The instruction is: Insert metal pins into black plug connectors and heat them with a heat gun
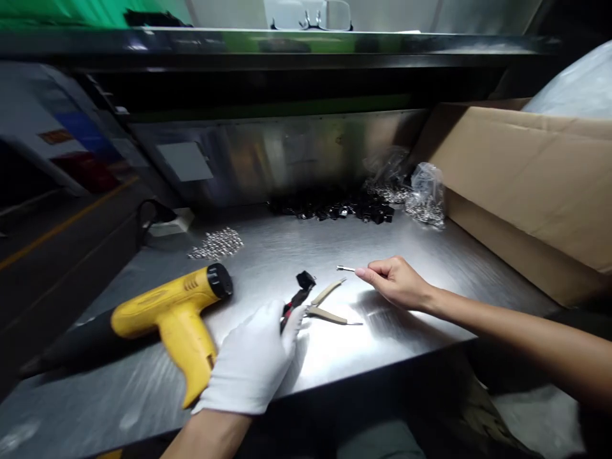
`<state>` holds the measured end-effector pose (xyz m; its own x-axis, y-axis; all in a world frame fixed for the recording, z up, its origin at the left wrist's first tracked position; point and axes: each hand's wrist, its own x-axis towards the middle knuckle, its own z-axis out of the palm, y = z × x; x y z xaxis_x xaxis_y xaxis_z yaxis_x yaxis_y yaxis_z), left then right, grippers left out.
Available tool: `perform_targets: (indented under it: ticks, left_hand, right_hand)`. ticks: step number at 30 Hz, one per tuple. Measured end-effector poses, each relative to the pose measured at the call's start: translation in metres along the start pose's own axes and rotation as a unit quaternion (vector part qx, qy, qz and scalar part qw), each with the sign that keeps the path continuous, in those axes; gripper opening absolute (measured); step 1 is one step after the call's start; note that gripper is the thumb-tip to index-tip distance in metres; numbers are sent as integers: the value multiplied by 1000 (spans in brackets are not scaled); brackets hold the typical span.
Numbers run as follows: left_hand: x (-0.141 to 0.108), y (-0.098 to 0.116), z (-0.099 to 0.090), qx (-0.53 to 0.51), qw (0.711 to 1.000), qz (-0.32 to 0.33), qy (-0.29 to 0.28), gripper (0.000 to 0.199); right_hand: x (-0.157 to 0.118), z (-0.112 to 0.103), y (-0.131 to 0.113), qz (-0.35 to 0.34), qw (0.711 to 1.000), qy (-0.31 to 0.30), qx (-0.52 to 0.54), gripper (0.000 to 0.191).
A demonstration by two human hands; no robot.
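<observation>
My left hand [251, 357], in a white fabric glove, grips a small black-and-red connector with wires [297, 298] that sticks out past the fingers. My bare right hand [394, 284] pinches a slim metal pin [345, 268] between thumb and forefinger. Between the hands lie beige-handled wire cutters [327, 309], touched by neither hand. A yellow heat gun [174, 319] with a black cord lies on its side on the stainless steel table [306, 255], just left of my gloved hand.
A loose patch of small silver parts [215, 243] and a heap of black parts [335, 207] lie toward the back. A plastic bag of metal parts [427, 196] stands beside a cardboard box [521, 191] on the right. A steel panel [277, 156] rises behind the table.
</observation>
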<state>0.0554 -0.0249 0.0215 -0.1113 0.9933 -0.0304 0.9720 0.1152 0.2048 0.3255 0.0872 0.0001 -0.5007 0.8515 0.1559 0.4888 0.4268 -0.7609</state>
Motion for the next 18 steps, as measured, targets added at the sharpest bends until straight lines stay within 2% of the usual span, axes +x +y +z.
perform_targets:
  ticks: [4,7,9,11,14,18]
  left_hand:
    - [-11,-1,4,-23,999,-28,24,42]
    - [-23,-1,13,-48,994,8,102,40]
    - [-30,-2,22,-80,982,43,165,38]
    - [-34,-6,33,-105,966,67,225,38]
    - [-39,-11,45,-135,942,91,295,37]
    - [-47,-13,50,-164,922,107,335,35]
  right_hand:
    - [-30,-21,3,65,998,11,-18,58]
    - [-45,-29,3,95,995,-7,-31,60]
    - [-43,-29,4,105,993,-35,-38,60]
    - [-28,-24,7,104,991,-70,-47,60]
    - [15,-8,6,82,987,-111,-82,58]
    - [86,30,-8,43,972,-153,-175,46]
